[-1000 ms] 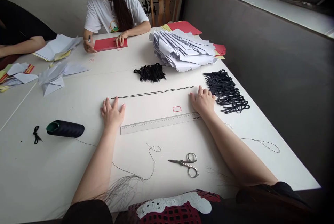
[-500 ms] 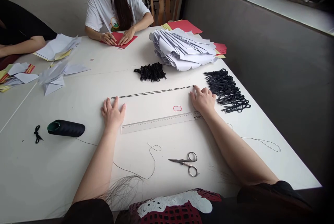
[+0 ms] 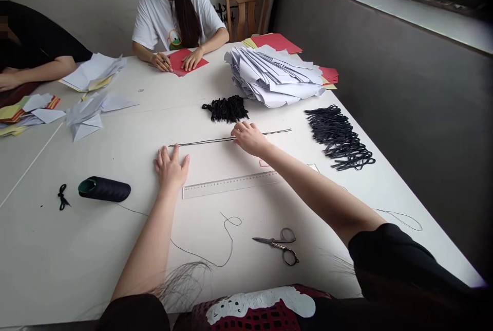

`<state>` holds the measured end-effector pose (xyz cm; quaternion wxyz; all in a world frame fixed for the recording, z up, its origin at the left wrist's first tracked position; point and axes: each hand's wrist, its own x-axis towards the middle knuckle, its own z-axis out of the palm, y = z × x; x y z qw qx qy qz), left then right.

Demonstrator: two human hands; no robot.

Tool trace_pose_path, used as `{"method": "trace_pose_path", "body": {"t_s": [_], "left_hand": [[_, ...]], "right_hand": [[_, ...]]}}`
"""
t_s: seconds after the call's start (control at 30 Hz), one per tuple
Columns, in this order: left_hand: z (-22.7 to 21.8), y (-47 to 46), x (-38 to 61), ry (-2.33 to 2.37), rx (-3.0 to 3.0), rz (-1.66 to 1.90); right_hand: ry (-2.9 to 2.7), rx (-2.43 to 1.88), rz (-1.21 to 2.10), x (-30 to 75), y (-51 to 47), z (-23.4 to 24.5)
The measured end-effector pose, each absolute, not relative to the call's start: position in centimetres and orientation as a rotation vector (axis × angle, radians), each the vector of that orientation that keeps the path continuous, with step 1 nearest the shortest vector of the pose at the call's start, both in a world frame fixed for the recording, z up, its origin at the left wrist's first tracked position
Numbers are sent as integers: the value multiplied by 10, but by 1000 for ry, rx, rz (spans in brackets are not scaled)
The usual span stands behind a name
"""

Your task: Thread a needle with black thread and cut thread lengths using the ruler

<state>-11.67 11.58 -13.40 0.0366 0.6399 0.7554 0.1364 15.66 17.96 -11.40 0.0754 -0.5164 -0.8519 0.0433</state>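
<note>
Doubled black thread (image 3: 200, 142) lies stretched nearly straight across the white table. My left hand (image 3: 171, 167) rests flat at its left end, fingers spread, fingertips on the strands. Over the middle of the thread is my right hand (image 3: 249, 138), its fingers loosely bent and apart; its thumb is partly hidden. The right end of the thread lies loose. Nearer me is a clear ruler (image 3: 227, 182), partly covered by my right forearm. Silver scissors (image 3: 275, 243) lie in front of me. A spool of black thread (image 3: 105, 188) lies on its side at left, trailing a loose strand.
Black looped cords (image 3: 339, 135) lie in a row at right, and a smaller bundle of black cords (image 3: 227, 109) behind the thread. A heap of white paper (image 3: 275, 76) stands at back right. Across the table, a person's hands rest on red paper (image 3: 181, 61).
My right hand has left the right end of the thread and moved left to its middle. My left hand stays at the left end. The view has shifted slightly.
</note>
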Motion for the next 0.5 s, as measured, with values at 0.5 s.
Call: {"method": "trace_pose_path", "body": {"t_s": [0.5], "left_hand": [[-74, 122, -46, 1105, 1769, 912]], "right_hand": [[-2487, -1166, 947, 157, 147, -57]]}}
